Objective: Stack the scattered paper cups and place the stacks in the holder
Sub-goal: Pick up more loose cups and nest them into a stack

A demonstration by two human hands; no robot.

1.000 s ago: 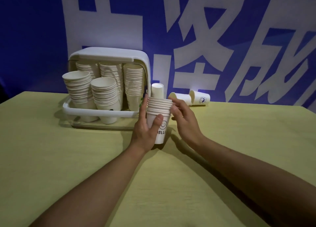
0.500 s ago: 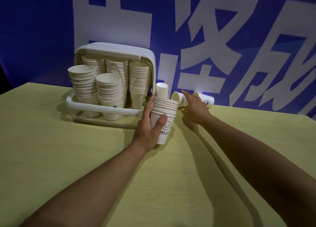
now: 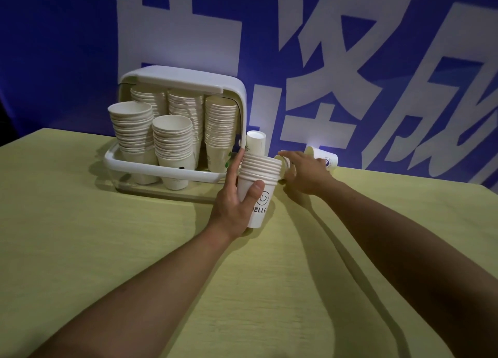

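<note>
Across the yellow-green table (image 3: pixel 113 250), toward its far edge, sits the white holder (image 3: pixel 186 81), its lid raised and several tall stacks of cups already inside, so free room looks scarce; just to its right the left hand (image 3: pixel 237 204) is clamped around a short stack of paper cups (image 3: pixel 260 181), thumb across the front near the smiley print; the stack should be light and fairly stiff when nested, yet thin walls crush easily, so a hold low on the body seems wisest; behind it the right hand (image 3: pixel 301 173) closes over a cup lying on its side (image 3: pixel 280 159), though how firmly I cannot tell; an upturned cup (image 3: pixel 256 143) stands beside the holder's wall; another tipped cup (image 3: pixel 324 157) lies near the blue banner (image 3: pixel 404 61).
</note>
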